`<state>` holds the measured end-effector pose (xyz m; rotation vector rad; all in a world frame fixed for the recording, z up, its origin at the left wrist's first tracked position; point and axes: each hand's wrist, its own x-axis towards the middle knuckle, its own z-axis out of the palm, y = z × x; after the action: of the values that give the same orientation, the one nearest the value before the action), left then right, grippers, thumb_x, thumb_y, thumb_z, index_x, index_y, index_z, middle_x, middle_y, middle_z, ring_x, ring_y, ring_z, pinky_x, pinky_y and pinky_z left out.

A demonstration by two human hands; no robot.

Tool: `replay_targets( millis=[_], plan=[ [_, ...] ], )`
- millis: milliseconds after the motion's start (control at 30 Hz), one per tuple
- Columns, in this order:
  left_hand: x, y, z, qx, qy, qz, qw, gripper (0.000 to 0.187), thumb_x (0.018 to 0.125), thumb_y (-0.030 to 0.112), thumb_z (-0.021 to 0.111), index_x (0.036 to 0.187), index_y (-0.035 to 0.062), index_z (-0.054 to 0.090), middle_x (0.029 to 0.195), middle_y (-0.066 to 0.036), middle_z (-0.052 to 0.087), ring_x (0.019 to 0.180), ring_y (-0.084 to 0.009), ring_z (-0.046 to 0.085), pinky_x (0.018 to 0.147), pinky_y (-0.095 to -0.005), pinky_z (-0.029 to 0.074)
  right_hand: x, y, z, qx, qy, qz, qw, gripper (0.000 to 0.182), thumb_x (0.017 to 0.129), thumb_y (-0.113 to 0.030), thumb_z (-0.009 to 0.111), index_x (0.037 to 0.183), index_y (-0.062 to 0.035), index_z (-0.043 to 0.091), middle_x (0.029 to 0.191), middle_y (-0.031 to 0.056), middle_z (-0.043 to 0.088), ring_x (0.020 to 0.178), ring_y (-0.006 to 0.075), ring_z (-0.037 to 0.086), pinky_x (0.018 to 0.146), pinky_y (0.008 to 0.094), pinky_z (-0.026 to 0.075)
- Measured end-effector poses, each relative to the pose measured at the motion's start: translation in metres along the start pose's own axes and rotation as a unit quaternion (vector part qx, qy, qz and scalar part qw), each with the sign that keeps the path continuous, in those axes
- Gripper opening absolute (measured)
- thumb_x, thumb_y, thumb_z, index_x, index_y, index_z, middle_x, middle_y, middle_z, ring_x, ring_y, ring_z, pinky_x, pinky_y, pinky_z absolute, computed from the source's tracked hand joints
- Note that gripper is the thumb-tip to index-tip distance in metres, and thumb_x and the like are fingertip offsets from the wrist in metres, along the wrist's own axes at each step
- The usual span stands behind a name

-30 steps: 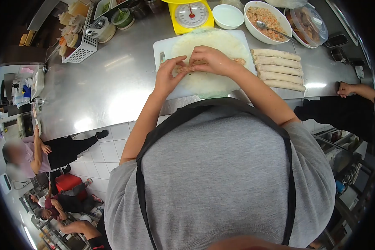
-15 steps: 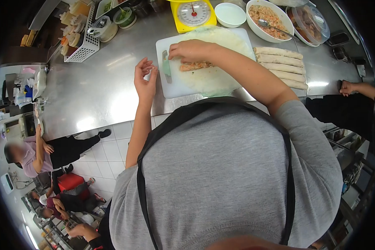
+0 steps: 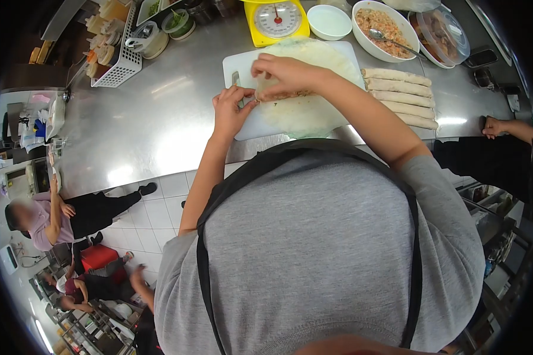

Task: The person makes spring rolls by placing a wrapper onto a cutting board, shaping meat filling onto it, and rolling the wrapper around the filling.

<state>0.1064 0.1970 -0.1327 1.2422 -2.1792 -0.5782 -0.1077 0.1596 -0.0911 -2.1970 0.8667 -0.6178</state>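
On a white cutting board [image 3: 251, 129] lies a pale round wrapper sheet [image 3: 305, 115] with a strip of orange-pink filling [image 3: 296, 94] across it. My left hand [image 3: 232, 109] is at the strip's left end, thumb and fingertips pinched together; what is between them is too small to make out. Over the filling my right hand [image 3: 284, 74] is curved, its thumb low near the strip's left end and its fingers apart from the thumb. Several finished pale rolls [image 3: 400, 94] lie side by side to the right of the board.
Behind the board stand a yellow scale [image 3: 276, 22], a pale green bowl [image 3: 328, 22], a bowl of filling [image 3: 385, 32] with a spoon and a lidded container [image 3: 441, 35]. A white basket of bottles [image 3: 121, 59] is at the left. Co-workers [image 3: 41, 219] are around the counter.
My left hand has moved right and up onto the board, to the filling's left end. My right hand has shifted slightly right, its thumb lowered toward the filling.
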Motion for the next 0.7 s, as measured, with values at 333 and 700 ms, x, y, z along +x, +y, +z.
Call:
replay_targets(
  millis=[333, 700],
  plan=[
    [-0.001, 0.01, 0.008, -0.001, 0.009, -0.003, 1.0, 0.027, 0.072, 0.02, 0.075, 0.096, 0.0124, 0.068, 0.084, 0.002, 0.062, 0.083, -0.0158, 0.057, 0.086, -0.0339, 0.031, -0.027, -0.001, 0.027, -0.232, -0.004, 0.063, 0.971, 0.062, 0.065, -0.041, 0.077, 0.115, -0.0128, 0.055, 0.118, 0.002, 0.05, 0.114, 0.0235, 0.045, 0.09, 0.0446, 0.038],
    [0.0, 0.016, 0.005, 0.081, -0.013, 0.051, 0.995, 0.04, 0.072, 0.028, 0.073, 0.108, 0.014, 0.064, 0.106, 0.0, 0.056, 0.102, -0.0218, 0.049, 0.09, -0.039, 0.03, -0.01, 0.009, 0.013, -0.171, -0.067, 0.048, 0.982, 0.052, 0.08, -0.034, 0.065, 0.127, -0.017, 0.052, 0.132, 0.0051, 0.048, 0.121, 0.0229, 0.044, 0.097, 0.043, 0.039]
  ],
)
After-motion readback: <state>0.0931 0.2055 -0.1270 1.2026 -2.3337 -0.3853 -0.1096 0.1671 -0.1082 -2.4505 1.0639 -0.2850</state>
